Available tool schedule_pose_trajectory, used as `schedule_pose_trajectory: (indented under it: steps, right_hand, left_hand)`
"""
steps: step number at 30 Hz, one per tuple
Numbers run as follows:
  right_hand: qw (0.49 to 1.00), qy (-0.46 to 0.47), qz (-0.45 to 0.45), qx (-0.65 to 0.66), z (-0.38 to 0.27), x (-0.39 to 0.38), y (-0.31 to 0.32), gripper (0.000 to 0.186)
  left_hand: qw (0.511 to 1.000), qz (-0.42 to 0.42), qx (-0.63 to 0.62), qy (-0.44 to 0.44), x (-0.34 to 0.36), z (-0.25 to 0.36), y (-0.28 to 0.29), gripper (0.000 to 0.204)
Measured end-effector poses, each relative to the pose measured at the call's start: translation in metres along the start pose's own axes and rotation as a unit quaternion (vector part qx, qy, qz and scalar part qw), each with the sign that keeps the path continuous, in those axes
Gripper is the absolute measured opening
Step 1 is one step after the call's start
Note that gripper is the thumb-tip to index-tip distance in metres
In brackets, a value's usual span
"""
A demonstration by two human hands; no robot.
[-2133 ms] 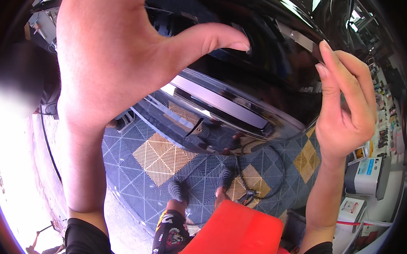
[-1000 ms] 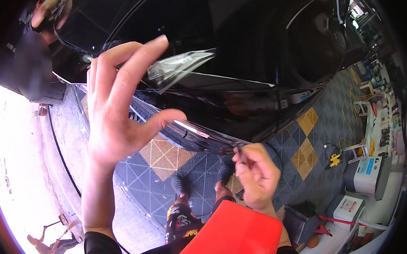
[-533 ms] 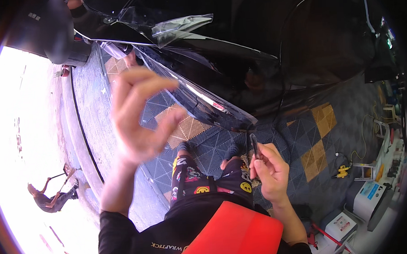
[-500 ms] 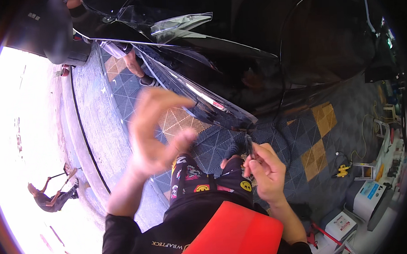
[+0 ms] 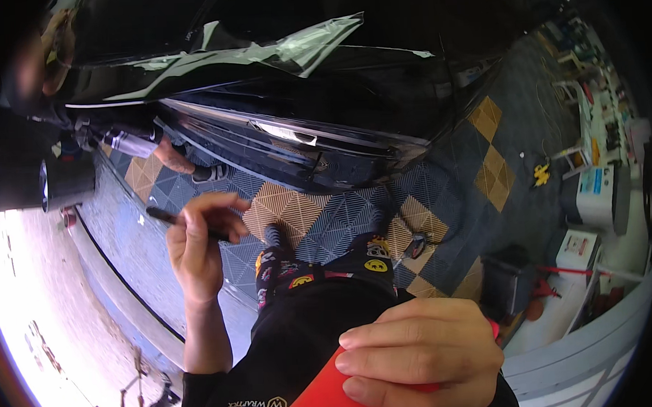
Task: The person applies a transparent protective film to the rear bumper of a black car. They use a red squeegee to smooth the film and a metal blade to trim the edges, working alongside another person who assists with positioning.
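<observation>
My left hand (image 5: 198,249) is closed around a slim black pen-shaped tool (image 5: 168,216), whose ends stick out on both sides of the fingers. It is raised over the floor, short of the car's lower edge. Against my chest lies a smooth red panel (image 5: 327,385); my right hand (image 5: 427,355) is closed over its upper right part, fingers bent and side by side, the thumb hidden. Ahead is a glossy black car body (image 5: 259,10) with loose clear film (image 5: 319,44) hanging from it in crumpled folds.
Another person's leg (image 5: 175,155) stands at the car's far left. Patterned floor tiles (image 5: 290,212) run under my feet. A corded device (image 5: 415,245), a black bin (image 5: 507,279), white boxes (image 5: 579,250) and a yellow tool (image 5: 541,174) are at the right.
The black tool has passed from my right hand to my left. My right hand has come back onto the red panel. The view has shifted, with the car now higher in the picture.
</observation>
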State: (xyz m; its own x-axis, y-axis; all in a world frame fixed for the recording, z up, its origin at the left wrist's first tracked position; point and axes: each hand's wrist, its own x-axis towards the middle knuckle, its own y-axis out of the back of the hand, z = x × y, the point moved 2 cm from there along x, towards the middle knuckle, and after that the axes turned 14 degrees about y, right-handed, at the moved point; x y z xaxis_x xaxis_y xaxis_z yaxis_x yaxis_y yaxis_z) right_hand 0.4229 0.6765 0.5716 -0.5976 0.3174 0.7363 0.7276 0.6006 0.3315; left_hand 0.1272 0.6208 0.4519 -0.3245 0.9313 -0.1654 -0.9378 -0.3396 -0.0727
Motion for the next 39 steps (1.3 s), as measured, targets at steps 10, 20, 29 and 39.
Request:
schedule_pose_trajectory:
  steps: [10,20,29,39]
  right_hand:
    - [0.701,-0.160,0.693,-0.050,0.181,0.007,-0.117,0.023]
    - [0.629,-0.182,0.750,-0.096,0.182,0.076,-0.109,0.015]
    - [0.610,-0.286,0.736,0.076,0.159,0.072,-0.076,0.034]
    - [0.677,-0.216,0.703,-0.035,0.166,0.048,-0.086,0.019]
  left_hand:
    - [0.987,-0.112,0.080,0.084,0.001,0.009,0.140,0.061]
    - [0.967,-0.219,0.085,0.095,0.020,0.025,0.146,0.056]
    - [0.931,-0.315,0.142,0.117,0.047,0.015,0.137,0.053]
    - [0.916,-0.342,0.153,0.145,0.033,0.003,0.130,0.050]
